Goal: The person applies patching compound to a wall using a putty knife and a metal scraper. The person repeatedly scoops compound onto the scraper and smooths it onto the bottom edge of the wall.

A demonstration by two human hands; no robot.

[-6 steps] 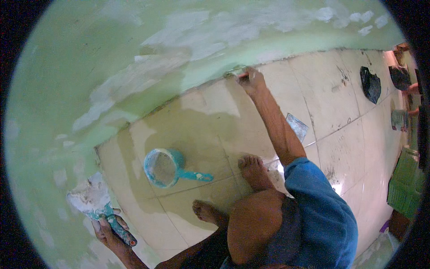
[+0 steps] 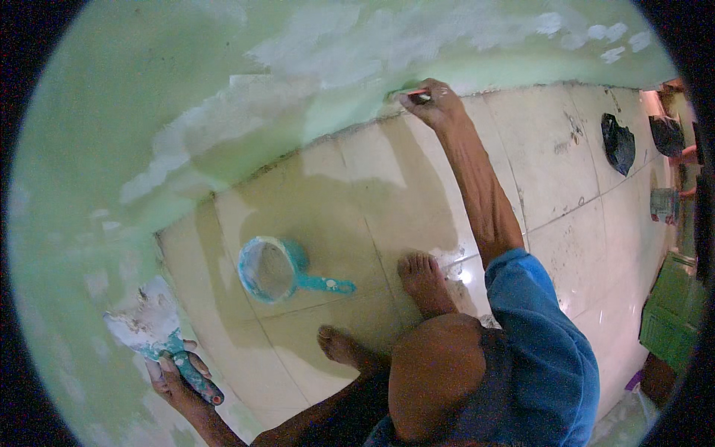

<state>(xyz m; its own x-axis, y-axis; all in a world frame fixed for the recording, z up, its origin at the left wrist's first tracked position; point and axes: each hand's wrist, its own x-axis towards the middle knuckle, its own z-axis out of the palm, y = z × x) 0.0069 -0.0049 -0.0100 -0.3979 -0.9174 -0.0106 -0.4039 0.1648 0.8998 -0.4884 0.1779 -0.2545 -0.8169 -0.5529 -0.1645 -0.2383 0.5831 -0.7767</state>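
Low at the left, my left hand (image 2: 182,384) is closed round the teal handle of a wide putty knife (image 2: 195,376). Its broad blade carries a load of whitish putty (image 2: 145,316). My right arm stretches out to the foot of the green wall (image 2: 246,134), which has pale filler patches. There my right hand (image 2: 439,104) grips a small scraper (image 2: 418,95) with a reddish handle, held against or close to the wall; its blade is blurred and partly hidden. A blue dipper (image 2: 294,261) with grey-white paste inside stands on the tiles, handle toward the right.
My bare feet (image 2: 421,283) and bent knee (image 2: 436,372) are on the cream tile floor (image 2: 328,216), right of the dipper. A black plastic piece (image 2: 618,145) lies at the far right. Beyond it are a green crate (image 2: 670,309) and part of another person's hand (image 2: 685,155).
My right hand has shifted up and slightly right, from the floor edge onto the wall's lower part. A greyish flat plate beside my forearm is now hidden. My left hand has hardly moved.
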